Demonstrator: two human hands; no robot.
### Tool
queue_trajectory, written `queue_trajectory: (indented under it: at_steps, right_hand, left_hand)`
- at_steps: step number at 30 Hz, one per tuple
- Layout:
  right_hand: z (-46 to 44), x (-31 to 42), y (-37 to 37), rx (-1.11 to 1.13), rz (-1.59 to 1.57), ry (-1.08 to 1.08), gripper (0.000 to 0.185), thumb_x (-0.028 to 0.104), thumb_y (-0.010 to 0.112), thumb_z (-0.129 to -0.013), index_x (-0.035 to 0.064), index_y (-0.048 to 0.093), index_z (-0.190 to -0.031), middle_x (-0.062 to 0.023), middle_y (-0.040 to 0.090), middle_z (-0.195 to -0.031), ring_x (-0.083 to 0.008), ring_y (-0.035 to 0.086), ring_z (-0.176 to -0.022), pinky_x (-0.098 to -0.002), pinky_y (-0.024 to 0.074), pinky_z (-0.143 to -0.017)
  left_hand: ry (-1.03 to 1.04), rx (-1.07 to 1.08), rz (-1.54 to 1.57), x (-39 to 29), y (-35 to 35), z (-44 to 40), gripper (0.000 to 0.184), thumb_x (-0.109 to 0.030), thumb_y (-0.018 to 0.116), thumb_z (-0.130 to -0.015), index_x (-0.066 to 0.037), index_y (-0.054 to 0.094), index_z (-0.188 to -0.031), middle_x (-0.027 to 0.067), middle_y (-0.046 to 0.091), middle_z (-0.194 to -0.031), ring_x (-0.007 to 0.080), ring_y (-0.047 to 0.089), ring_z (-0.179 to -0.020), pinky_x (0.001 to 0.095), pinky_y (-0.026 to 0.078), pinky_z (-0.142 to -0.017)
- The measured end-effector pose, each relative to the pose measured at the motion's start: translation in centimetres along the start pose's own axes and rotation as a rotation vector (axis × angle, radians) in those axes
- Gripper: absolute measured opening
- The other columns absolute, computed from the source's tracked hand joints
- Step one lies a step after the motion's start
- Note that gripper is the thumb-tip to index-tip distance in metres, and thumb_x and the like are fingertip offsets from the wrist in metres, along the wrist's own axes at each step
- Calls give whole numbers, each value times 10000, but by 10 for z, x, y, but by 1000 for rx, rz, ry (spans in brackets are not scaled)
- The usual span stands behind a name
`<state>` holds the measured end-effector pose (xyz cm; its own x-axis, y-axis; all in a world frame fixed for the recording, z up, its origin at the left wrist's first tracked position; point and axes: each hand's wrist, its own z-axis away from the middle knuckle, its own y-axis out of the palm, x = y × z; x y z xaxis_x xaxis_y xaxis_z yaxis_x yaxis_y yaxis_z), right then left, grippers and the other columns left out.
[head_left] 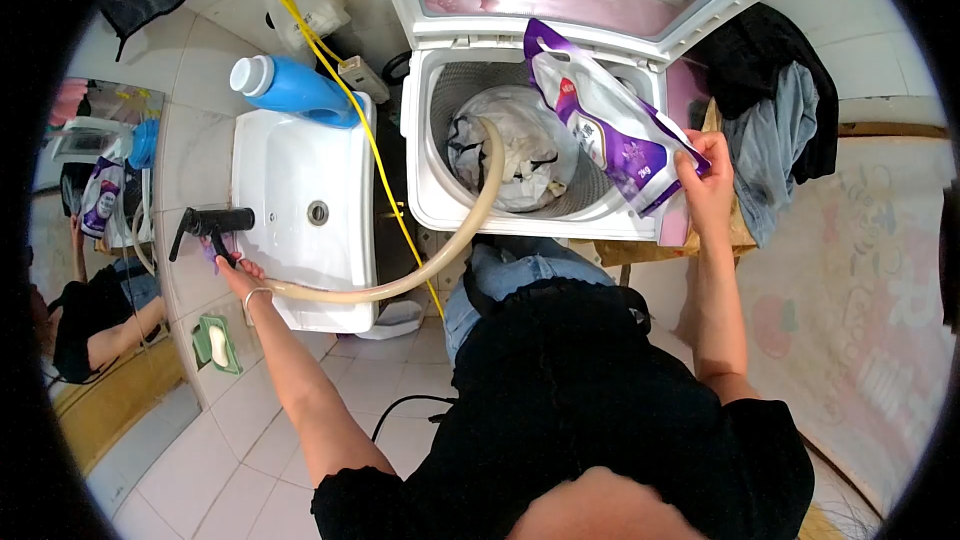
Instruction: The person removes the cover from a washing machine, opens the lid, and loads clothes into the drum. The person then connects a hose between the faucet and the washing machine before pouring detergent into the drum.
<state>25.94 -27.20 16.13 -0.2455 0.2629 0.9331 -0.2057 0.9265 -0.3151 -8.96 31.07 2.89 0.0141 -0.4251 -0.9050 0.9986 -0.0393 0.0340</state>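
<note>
My left hand (241, 276) is closed at the near end of a pale, flexible hose (420, 275), just below the black faucet (215, 224); its exact grip is partly hidden. The hose curves across the white sink to the open washing machine (422, 202), its far end down in the tub over light-coloured laundry (525, 155). In my right hand (706, 180) is the bottom corner of a purple and white detergent pouch (612, 125). That pouch lies tilted across the tub's right side, its narrow top pointing up and left.
A blue bottle (300, 90) lies on the back of the sink (290, 175). A yellow cord (385, 175) hangs past the sink's right edge. Soap sits in a green dish (218, 345) on the left wall. Dark and grey clothes (775, 140) are piled right of the machine.
</note>
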Motion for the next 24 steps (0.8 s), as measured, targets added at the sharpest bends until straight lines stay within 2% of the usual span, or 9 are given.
queue_trajectory:
  at_steps: [2, 6, 7, 8, 11, 16, 19, 23, 24]
  right_hand:
    - [0, 8, 2, 67, 179, 58, 149, 6, 565, -790, 50, 436, -848, -61, 559, -968, -103, 492, -874, -233, 387, -810]
    - [-3, -15, 8, 18, 25, 74, 142, 16, 567, -786, 44, 439, -840, -41, 553, -934, -90, 483, -838, -219, 392, -778]
    - [-5, -22, 10, 40, 106, -14, 146, 18, 568, -774, 40, 438, -837, -20, 523, -882, -79, 461, -811, -206, 388, -744]
    - [-6, -26, 13, 90, 93, 58, 139, 13, 555, -764, 33, 443, -844, -4, 489, -828, -74, 452, -780, -202, 388, -717]
    - [-14, -34, 25, 110, 114, -7, 139, 5, 541, -747, 30, 475, -867, 5, 471, -780, -72, 448, -740, -193, 386, -689]
    - [-46, -82, 51, 245, 103, -39, 165, 4, 547, -728, 33, 489, -880, -2, 471, -780, -83, 453, -741, -200, 386, -694]
    - [-72, -120, 68, 385, 73, 28, 183, 10, 562, -761, 43, 485, -923, 20, 482, -844, -74, 465, -799, -199, 381, -717]
    - [-97, -169, 95, 416, 39, 98, 214, 36, 569, -753, 59, 518, -960, 27, 500, -853, -79, 470, -791, -202, 379, -702]
    - [-104, -182, 99, 418, 4, 229, 225, 40, 566, -751, 61, 528, -972, 26, 506, -848, -85, 474, -780, -210, 383, -697]
  left_hand:
    - [1, -5, 2, 0, 1, 3, 466, -613, 441, -856, -152, 466, -795, -33, 329, -527, 98, 303, -422, 248, 237, -392]
    - [-3, 7, 8, 0, 1, 3, 476, -622, 441, -854, -151, 468, -788, -33, 333, -527, 96, 308, -426, 244, 240, -395]
    - [-2, 5, 8, -1, 0, 4, 476, -622, 441, -854, -151, 468, -788, -33, 333, -527, 96, 308, -426, 244, 240, -395]
    - [-5, 0, 13, -1, 1, 4, 475, -620, 442, -854, -151, 471, -785, -32, 335, -529, 95, 307, -427, 243, 241, -398]
    - [-10, -19, 22, -3, 6, 9, 473, -616, 444, -856, -150, 474, -782, -32, 339, -532, 92, 308, -429, 242, 243, -401]
    - [-18, -1, 46, 0, 1, 4, 469, -606, 452, -857, -145, 479, -781, -32, 347, -541, 90, 310, -430, 242, 245, -401]
    - [-19, -9, 44, -2, 2, 8, 460, -598, 459, -858, -145, 480, -779, -32, 347, -539, 90, 310, -429, 240, 246, -399]
    - [-2, -20, 53, 0, 3, 10, 448, -588, 468, -857, -148, 479, -769, -33, 345, -534, 88, 307, -430, 233, 241, -400]
    - [-3, -19, 50, -1, 4, 9, 447, -588, 471, -855, -150, 480, -764, -35, 344, -533, 87, 307, -430, 232, 241, -400]
